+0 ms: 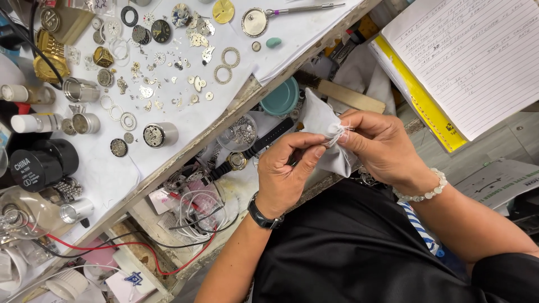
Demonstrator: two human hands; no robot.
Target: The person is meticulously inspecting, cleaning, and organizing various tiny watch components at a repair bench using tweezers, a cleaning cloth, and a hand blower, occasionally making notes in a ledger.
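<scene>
My left hand [289, 174] and right hand [377, 143] pinch a white cloth [325, 126]; it hides whatever is inside. Watch parts [168, 62] litter the tabletop [101, 168].

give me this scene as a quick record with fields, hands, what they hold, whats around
setting: cluttered workbench covered with white paper
left hand: left hand pinches the white cloth from below, black wristwatch on the wrist
right hand: right hand pinches the same cloth at a frayed corner, bead bracelet on the wrist
cloth contents: cannot tell, folded shut
on the paper: small watch parts, gears, rings, dials, metal cups
below the hands: open drawer with red and white wires, a black strap
upper right: lined notepad with handwriting
</scene>
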